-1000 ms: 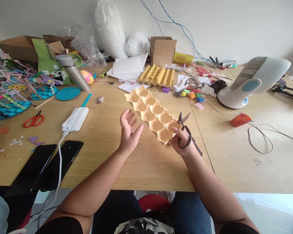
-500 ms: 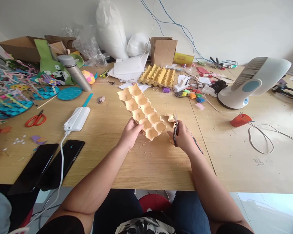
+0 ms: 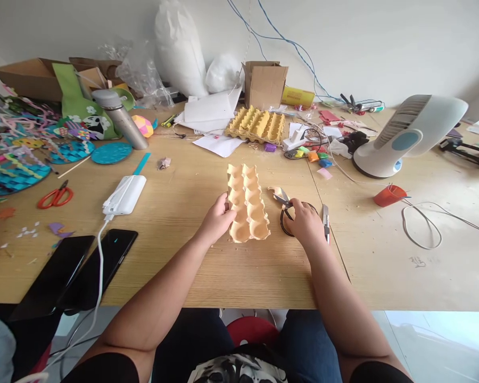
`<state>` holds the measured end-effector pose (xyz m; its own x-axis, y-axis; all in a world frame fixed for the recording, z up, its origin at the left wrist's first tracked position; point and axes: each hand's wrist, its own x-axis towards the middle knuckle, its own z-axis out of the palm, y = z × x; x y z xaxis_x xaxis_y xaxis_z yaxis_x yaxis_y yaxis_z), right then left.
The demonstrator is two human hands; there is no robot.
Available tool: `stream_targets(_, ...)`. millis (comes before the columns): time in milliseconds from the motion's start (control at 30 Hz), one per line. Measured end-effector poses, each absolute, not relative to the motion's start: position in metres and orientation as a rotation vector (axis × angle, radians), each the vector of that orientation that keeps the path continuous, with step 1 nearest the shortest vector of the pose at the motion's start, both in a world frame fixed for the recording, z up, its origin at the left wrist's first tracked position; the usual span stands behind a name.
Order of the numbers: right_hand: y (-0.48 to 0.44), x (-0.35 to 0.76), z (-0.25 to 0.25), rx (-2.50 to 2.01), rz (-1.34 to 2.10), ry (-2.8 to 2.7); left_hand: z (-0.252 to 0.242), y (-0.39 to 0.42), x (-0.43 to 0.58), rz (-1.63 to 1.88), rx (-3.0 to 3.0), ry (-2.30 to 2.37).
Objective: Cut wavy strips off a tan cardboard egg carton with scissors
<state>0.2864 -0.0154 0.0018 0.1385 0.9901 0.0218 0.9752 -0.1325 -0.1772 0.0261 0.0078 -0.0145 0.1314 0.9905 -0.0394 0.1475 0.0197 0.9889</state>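
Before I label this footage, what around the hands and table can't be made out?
- Left hand, head view: partly hidden behind the egg carton strip.
- Scissors, head view: the right hand covers part of the handles, so its grip is unclear.
- Orange cup, head view: its wall hides the inside.
- Tabletop writing, head view: too small and faint to read.

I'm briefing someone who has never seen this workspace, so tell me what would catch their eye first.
First, probably, the pale egg-carton strip in the middle, its left edge held by the left hand, with the right hand at the black-handled scissors just to its right. Then the big white fan standing at the right, and the tangle of colourful strips at the far left.
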Motion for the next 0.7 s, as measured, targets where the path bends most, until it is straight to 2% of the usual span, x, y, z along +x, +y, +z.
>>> stream_targets(433, -0.016, 0.291, 0.011, -2.303, 0.019, -1.813, -0.001, -0.012, 0.032, 0.43, 2.051, 1.703)
stream_targets(700, 0.002, 0.317, -0.004, -2.439, 0.062, -1.589, -0.008, -0.012, 0.028, 0.48, 2.37, 1.684)
